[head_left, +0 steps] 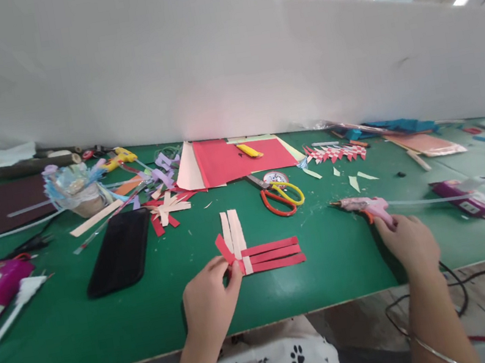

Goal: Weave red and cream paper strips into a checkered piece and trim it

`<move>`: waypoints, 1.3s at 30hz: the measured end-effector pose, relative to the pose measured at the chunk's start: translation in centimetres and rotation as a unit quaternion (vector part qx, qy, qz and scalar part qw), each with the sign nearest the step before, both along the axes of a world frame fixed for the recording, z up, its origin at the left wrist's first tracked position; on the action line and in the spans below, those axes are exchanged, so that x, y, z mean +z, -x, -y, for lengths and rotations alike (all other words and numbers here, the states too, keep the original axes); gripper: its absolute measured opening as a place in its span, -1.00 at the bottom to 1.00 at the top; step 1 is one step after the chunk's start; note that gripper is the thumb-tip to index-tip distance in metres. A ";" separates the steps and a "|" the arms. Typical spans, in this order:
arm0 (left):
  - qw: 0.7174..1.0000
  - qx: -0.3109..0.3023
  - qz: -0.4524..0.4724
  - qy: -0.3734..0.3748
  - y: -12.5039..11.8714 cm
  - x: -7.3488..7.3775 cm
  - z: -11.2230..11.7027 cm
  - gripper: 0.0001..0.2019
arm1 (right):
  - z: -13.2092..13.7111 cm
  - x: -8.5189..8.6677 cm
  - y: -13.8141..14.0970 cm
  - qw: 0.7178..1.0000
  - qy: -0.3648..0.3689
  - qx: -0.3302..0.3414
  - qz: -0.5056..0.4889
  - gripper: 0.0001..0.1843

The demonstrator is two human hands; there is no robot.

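My left hand (210,295) pinches a small weave of red and cream paper strips (273,254) near the table's front edge. Cream strips point away from me, red ones point right, and one red end sticks up by my fingertips. On the right, my right hand (408,243) is wrapped around the handle of a pink hot glue gun (365,205), whose nozzle points left. A glue stick trails from its back. Between and beyond my hands lie scissors (283,198) with red and yellow handles.
A black phone (119,251) lies left of the weave. Red paper sheets (220,161) carry a yellow cutter (249,151) at the back. Loose strips (167,208), a woven red-white band (335,152) and purple power strips (466,198) lie around. A white partition (223,67) stands behind.
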State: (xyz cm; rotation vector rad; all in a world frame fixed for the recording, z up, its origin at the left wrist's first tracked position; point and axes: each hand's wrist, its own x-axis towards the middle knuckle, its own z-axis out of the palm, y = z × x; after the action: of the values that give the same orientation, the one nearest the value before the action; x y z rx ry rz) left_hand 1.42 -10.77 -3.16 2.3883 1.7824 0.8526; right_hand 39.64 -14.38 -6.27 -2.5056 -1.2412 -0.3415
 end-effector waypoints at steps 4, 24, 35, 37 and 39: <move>1.000 -0.002 0.023 -0.009 -0.1 0.0 -0.1 -0.70 | -0.2 0.1 -0.7 0.997 0.058 0.015 0.051 -0.58; 0.999 0.005 0.048 0.012 0.2 0.5 -0.2 -0.60 | 1.2 3.7 12.8 0.955 -0.040 0.293 0.000 -0.50; 0.998 -0.008 0.063 0.016 0.2 0.7 -0.1 -0.62 | 0.5 2.7 15.6 0.933 -0.022 0.355 0.054 -0.62; 0.998 -0.010 0.066 0.013 0.2 0.8 -0.1 -0.62 | 0.5 2.6 15.7 0.931 -0.012 0.360 0.056 -0.64; 0.998 -0.013 0.068 0.014 0.2 0.8 -0.1 -0.63 | 0.5 2.6 15.8 0.930 -0.003 0.364 0.057 -0.66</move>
State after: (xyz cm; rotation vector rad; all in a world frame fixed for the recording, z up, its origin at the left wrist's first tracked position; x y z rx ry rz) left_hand 1.21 -10.63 -2.39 2.2726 1.6985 0.9557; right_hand 23.85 -14.85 -3.64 -1.8476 -2.0801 -0.2952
